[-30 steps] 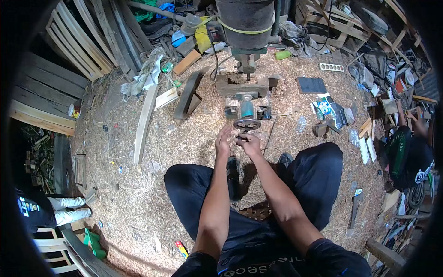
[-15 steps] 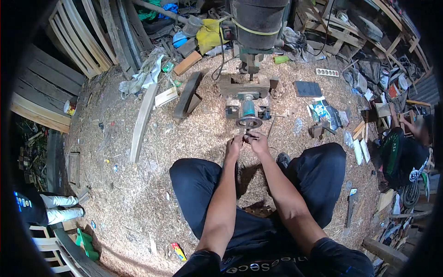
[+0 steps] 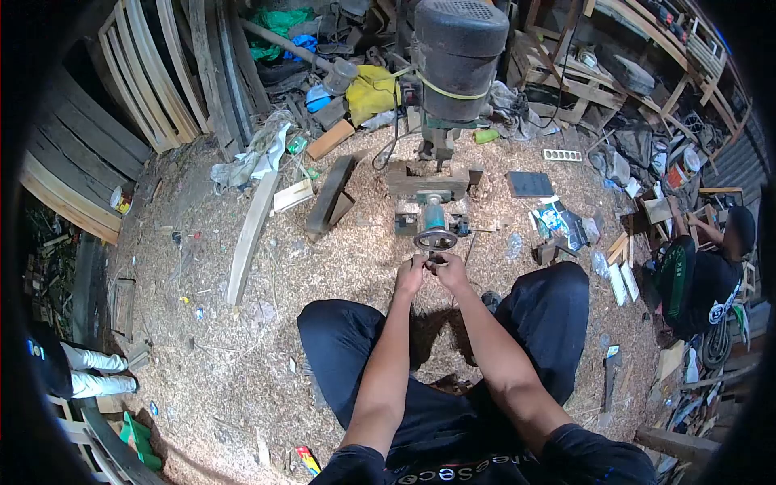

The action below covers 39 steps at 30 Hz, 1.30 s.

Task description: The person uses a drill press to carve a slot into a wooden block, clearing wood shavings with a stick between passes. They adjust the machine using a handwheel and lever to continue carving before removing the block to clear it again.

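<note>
**Both hands at the handwheel of a floor-standing machine**

The person sits on a sawdust-covered floor (image 3: 242,339), knees spread, arms reaching forward to the centre of the frame. The left hand (image 3: 410,275) and the right hand (image 3: 449,271) meet just below a small dark handwheel (image 3: 435,239), which sits at the near end of a low machine. Both hands are curled closed, fingers pinched together around something small at the wheel's lower edge; what exactly they grip is too small to tell, and it could be the wheel's own crank handle. The handwheel is mounted in front of a teal cylindrical part (image 3: 434,215), behind which a wooden block frame (image 3: 427,179) carries a large dark motor housing (image 3: 457,56) in the upper centre.

The step in hand looks like adjusting or fitting something at the wheel, fine finger work rather than a full turn. The next move would call for a steady pinch and a small, controlled twist, with the wrists kept low so the wheel stays in sight.

A curved wooden plank (image 3: 249,234) lies left of the machine, and a dark angled board (image 3: 331,194) rests between them. At the right edge, another person in dark clothes (image 3: 695,275) sits among stacked timber.
</note>
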Each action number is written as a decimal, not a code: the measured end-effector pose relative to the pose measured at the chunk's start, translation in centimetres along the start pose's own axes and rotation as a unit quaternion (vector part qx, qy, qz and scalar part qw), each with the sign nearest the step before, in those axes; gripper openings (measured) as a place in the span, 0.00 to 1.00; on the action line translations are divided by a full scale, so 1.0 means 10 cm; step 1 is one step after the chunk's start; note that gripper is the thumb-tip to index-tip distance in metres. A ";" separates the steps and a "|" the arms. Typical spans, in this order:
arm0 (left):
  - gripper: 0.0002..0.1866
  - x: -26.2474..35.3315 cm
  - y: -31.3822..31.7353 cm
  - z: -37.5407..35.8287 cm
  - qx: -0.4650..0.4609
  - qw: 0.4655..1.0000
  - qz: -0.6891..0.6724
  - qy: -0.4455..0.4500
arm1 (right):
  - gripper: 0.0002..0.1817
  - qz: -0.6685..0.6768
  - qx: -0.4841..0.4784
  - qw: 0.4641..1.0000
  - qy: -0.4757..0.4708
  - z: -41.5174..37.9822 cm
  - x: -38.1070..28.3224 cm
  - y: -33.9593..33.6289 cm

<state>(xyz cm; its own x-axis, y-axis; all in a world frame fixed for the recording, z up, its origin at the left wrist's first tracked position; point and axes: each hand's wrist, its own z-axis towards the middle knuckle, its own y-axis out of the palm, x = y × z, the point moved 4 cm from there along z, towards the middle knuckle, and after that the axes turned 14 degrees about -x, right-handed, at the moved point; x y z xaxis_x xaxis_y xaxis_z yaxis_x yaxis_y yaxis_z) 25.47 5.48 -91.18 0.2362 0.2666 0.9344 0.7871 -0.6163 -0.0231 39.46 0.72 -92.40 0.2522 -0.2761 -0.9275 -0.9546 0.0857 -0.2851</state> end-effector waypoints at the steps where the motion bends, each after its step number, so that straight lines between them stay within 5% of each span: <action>1: 0.28 0.01 -0.02 -0.02 0.004 1.000 0.017 0.022 | 0.19 -0.046 -0.019 0.999 0.023 -0.07 -0.17 -0.06; 8: 0.28 -0.09 -0.10 -0.05 0.047 0.994 -0.089 0.046 | 0.16 -0.088 0.034 0.995 0.009 -0.34 -0.64 -0.33; 11: 0.25 0.36 -0.01 -0.27 0.071 0.989 -0.118 0.061 | 0.17 -0.091 0.093 0.991 -0.035 -0.34 -0.66 -0.41; 14: 0.22 0.55 -0.05 -0.24 0.090 0.988 0.070 0.105 | 0.18 -0.066 0.137 0.987 -0.046 -0.37 -0.63 -0.52; 17: 0.22 0.66 -0.05 -0.24 0.089 0.988 0.100 0.072 | 0.19 -0.041 0.170 0.984 0.024 -0.55 -0.88 -0.70; 20: 0.22 0.68 -0.09 -0.15 0.134 0.974 0.162 0.085 | 0.20 -0.128 0.257 0.957 -0.033 -0.36 -0.77 -0.65; 25: 0.22 0.77 -0.04 -0.02 0.170 0.961 0.202 0.087 | 0.18 -0.126 0.175 0.975 -0.056 -0.08 -0.79 -0.48; 28: 0.20 0.72 0.02 0.14 0.131 0.975 0.156 0.085 | 0.20 -0.151 0.115 0.969 -0.155 0.01 -0.86 -0.43; 32: 0.17 0.69 0.03 0.19 0.137 0.972 0.159 0.102 | 0.22 -0.164 0.082 0.982 -0.039 0.11 -0.87 -0.39; 36: 0.17 0.41 0.04 0.44 0.198 0.963 0.159 0.091 | 0.23 -0.184 0.135 0.973 -0.035 0.23 -0.78 -0.35; 39: 0.19 0.42 -0.01 0.44 0.149 0.982 0.103 0.051 | 0.21 -0.110 0.186 0.975 -0.045 0.28 -0.79 -0.34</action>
<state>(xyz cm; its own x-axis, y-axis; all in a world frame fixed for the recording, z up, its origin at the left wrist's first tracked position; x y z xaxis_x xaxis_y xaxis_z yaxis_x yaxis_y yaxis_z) 28.89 9.97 -88.82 0.3627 0.0743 0.9290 0.8633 -0.4021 -0.3049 41.14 5.33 -84.81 0.4726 -0.2440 -0.8468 -0.7569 0.3797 -0.5319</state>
